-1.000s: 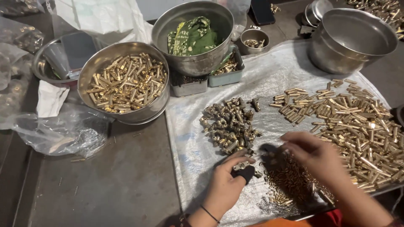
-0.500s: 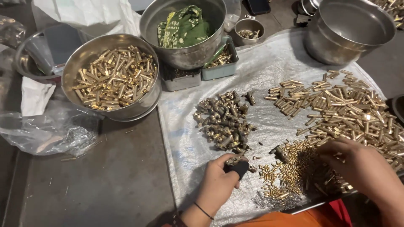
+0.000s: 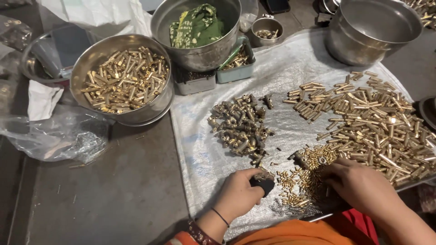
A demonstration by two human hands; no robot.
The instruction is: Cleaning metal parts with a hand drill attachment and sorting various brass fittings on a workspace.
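Brass pins (image 3: 303, 181) sit scattered just right of the black block (image 3: 263, 185). Left hand (image 3: 238, 195) has its fingers clamped on that block; right hand (image 3: 363, 187), fingers curled into the pins, is nearer them.

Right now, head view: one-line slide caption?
Left hand grips a small black tool while right hand picks through small brass pieces on a plastic sheet.
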